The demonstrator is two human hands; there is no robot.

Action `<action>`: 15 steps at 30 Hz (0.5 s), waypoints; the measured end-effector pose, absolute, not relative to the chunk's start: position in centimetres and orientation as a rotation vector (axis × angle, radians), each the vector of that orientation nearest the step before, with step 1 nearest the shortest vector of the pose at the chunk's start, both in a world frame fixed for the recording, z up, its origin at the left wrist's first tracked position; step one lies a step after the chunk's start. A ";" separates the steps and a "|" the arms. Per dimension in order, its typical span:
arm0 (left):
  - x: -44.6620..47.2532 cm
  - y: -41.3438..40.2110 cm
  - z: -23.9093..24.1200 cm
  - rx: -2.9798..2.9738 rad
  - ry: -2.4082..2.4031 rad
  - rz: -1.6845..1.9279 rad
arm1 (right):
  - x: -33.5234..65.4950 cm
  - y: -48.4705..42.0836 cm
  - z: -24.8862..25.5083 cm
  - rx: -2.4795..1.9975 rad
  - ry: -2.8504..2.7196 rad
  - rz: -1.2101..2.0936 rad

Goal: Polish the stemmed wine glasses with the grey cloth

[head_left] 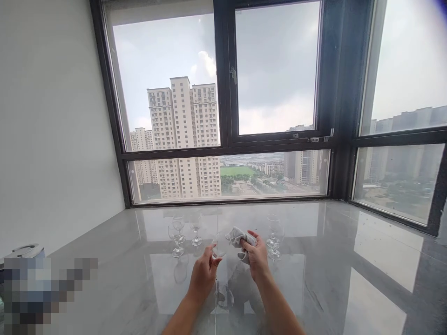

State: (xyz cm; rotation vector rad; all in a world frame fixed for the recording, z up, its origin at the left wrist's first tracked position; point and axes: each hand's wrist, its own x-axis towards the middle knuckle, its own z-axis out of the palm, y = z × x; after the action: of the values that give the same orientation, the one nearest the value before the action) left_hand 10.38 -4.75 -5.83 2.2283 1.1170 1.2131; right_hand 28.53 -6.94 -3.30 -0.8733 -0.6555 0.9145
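My left hand (206, 269) pinches a clear glass (220, 249) above the glossy bench (244, 307); my right hand (256, 256) grips a grey cloth (240, 236) beside it, contact hard to make out. Wiping step, I'd judge; next move calls for light pressure.

Left of the cloth (236, 234), my left hand (203, 271) is curled in a pinch, its back turned toward me. My right hand (257, 256) grips the cloth's right side, thumb pressed on its front. My bare left forearm (185, 304) slants up from the cloth's lower left, my right forearm (279, 304) from its lower right.
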 end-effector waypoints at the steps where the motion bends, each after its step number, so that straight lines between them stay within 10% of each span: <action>1: 10.3 -4.8 -5.8 2.213 1.125 1.218 | 28.1 -6.8 -3.5 -0.884 -0.673 0.918; 10: 9.8 -4.3 -5.6 2.112 1.571 1.206 | 25.4 -7.7 -3.4 -0.748 -0.898 1.240; 15: 10.1 -4.4 -5.6 2.294 1.444 1.134 | 26.6 -7.0 -3.6 -0.950 -0.736 0.783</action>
State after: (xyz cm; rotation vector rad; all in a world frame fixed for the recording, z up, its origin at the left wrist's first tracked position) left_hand 10.09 -4.41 -5.65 2.2940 1.4442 1.1343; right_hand 26.64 -6.99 -3.57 -0.9504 -0.7363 0.7833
